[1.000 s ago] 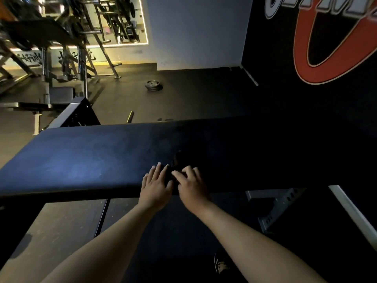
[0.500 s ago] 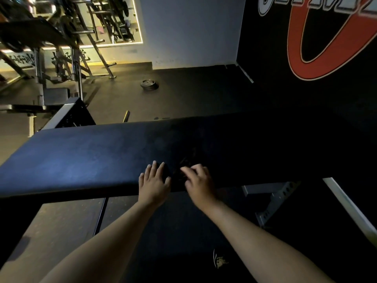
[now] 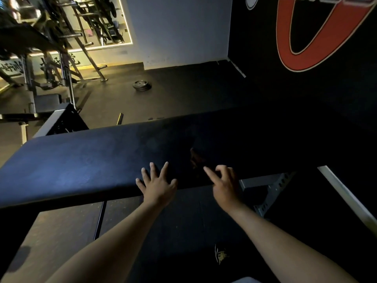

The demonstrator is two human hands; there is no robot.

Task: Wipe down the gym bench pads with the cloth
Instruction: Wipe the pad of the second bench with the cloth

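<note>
The cloth [image 3: 196,160] is a dark, crumpled shape lying on the bench [image 3: 81,160], near its front edge and about midway along the part that shows. It is almost the same tone as the padding, so its outline is hard to follow.

The right grip [image 3: 224,185] sits at the cloth's near corner, forefinger stretched onto it and the other fingers curled. Whether they pinch the fabric or only rest on it cannot be told in this light. The left grip [image 3: 158,185] is just beside the cloth, fingers spread and laid flat on the padding, holding nothing.

As for progress, the padding shows no damp streak or clear border between wiped and unwiped. The left stretch catches a bluish sheen and the right end is lost in shadow. My guess is that the job is at an early or middle stage, with the cloth being readied and most of the bench left to cover.

Beyond it, a weight plate [image 3: 142,86] lies on the floor.
</note>
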